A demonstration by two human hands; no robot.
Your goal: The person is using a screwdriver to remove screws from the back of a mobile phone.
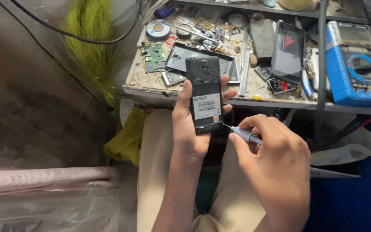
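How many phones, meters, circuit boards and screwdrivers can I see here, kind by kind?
Phones: 2, an opened one in the left hand and a dark one lying on the bench
Blue multimeter: 1
Green circuit board: 1
Screwdriver in the right hand: 1
Total: 5

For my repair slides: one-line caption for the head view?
Left hand holds an opened phone; right hand sets a screwdriver at its lower edge.
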